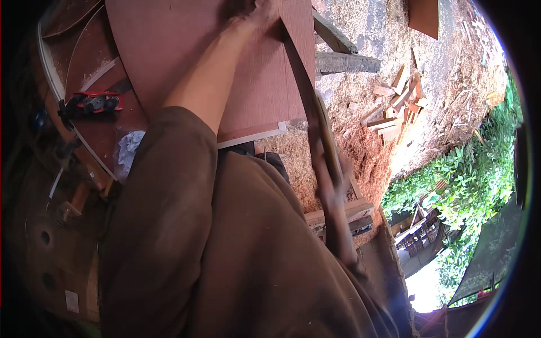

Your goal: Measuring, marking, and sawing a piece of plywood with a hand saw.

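Observation:
A broad reddish-brown plywood sheet [259,84] spreads across the top middle, with a pale strip [253,135] along its near edge. My left hand [256,14] reaches over it to the upper edge of the picture, at the far end of a long strip; its fingers are dark and partly cut off. The long, thin, dark wooden strip [307,93] runs down along the sheet's right side. Around its near end my right hand [332,183] is closed, smeared by motion. A brown sleeve [163,208] covers much of my left arm.
To the left, a red and black power tool [98,104] lies on brown boards beside a crumpled plastic bag [128,149]. Wooden beams [346,62] jut out right of the sheet. Offcuts [397,104] lie on sawdust-covered ground, with green plants [462,174] beyond.

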`<state>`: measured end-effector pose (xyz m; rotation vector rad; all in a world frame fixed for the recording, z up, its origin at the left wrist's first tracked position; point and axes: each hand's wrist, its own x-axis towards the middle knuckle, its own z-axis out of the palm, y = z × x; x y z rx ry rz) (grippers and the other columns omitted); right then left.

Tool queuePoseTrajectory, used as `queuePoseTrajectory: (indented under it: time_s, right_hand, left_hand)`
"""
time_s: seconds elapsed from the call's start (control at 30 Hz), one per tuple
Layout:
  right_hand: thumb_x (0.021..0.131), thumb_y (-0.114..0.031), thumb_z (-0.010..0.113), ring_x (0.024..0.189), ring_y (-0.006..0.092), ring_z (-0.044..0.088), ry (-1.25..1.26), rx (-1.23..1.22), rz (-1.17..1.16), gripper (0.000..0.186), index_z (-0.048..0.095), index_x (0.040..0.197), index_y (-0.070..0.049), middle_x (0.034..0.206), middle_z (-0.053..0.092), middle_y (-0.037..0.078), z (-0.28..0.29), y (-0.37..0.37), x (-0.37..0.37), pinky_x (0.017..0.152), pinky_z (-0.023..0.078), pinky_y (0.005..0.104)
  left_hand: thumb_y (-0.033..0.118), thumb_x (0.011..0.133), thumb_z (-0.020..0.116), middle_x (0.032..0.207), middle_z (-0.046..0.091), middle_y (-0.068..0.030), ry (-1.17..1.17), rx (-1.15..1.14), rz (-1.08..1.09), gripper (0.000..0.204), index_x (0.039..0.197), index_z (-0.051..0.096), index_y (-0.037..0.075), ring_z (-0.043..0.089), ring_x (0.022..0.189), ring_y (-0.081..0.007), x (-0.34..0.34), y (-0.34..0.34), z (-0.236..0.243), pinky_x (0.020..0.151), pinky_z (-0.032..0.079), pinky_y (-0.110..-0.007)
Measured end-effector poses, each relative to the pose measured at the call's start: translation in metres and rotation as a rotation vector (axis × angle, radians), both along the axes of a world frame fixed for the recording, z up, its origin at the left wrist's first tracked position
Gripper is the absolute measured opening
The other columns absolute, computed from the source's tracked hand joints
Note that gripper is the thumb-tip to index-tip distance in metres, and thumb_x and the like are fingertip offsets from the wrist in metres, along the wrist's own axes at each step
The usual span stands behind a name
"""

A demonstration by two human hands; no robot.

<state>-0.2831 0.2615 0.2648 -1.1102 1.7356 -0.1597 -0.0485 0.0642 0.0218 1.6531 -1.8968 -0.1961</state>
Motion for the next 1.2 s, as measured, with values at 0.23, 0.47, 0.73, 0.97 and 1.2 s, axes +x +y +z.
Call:
queuePoseTrajectory:
  time_s: [0.23,0.47,0.73,0.97,1.2]
  right_hand:
    - [0.088,-0.019,0.064,0.057,0.0084,0.054,-0.21,-0.433,0.065,0.024,0.07,0.092,0.004,0.061,0.056,0.002,-0.165,-0.078,0.045,0.051,0.042,0.0283]
    - [0.087,-0.027,0.067,0.053,0.0177,0.056,-0.175,-0.53,0.085,0.032,0.072,0.092,0.004,0.059,0.059,0.01,-0.145,-0.088,0.056,0.052,0.044,0.0351]
    - [0.09,-0.017,0.067,0.054,0.013,0.057,-0.359,-0.335,-0.019,0.021,0.071,0.089,0.003,0.059,0.061,0.009,-0.096,-0.048,0.024,0.052,0.046,0.0344]
    - [0.085,0.0,0.06,0.052,0.0085,0.046,-0.199,-0.262,0.056,0.009,0.064,0.08,0.006,0.058,0.049,0.005,0.054,0.05,-0.034,0.047,0.037,0.0305]
    - [0.091,-0.022,0.067,0.056,0.0129,0.055,-0.239,-0.442,0.11,0.026,0.069,0.091,0.004,0.061,0.056,0.007,-0.156,-0.09,0.049,0.051,0.041,0.0327]
  left_hand:
    - [0.008,0.089,0.046,0.129,0.068,-0.0199,0.06,-0.141,0.056,0.043,0.125,0.066,0.0,0.06,0.128,-0.0346,0.0,-0.012,-0.015,0.117,0.04,-0.047]
    - [0.005,0.087,0.046,0.129,0.068,-0.0199,0.027,-0.146,0.066,0.043,0.125,0.066,0.0,0.06,0.128,-0.035,0.0,-0.014,-0.027,0.117,0.041,-0.047]
    - [0.008,0.088,0.048,0.133,0.065,-0.0205,0.065,-0.151,0.027,0.044,0.128,0.064,0.0,0.059,0.13,-0.0356,0.002,-0.015,-0.022,0.118,0.039,-0.047]
    - [0.014,0.091,0.051,0.137,0.063,-0.0218,0.006,-0.079,0.009,0.044,0.132,0.061,-0.001,0.056,0.133,-0.036,0.003,-0.007,-0.01,0.119,0.037,-0.048]
    - [0.012,0.093,0.05,0.13,0.068,-0.0193,0.044,-0.168,0.079,0.038,0.125,0.067,0.0,0.06,0.128,-0.034,-0.001,-0.017,-0.027,0.116,0.042,-0.046]
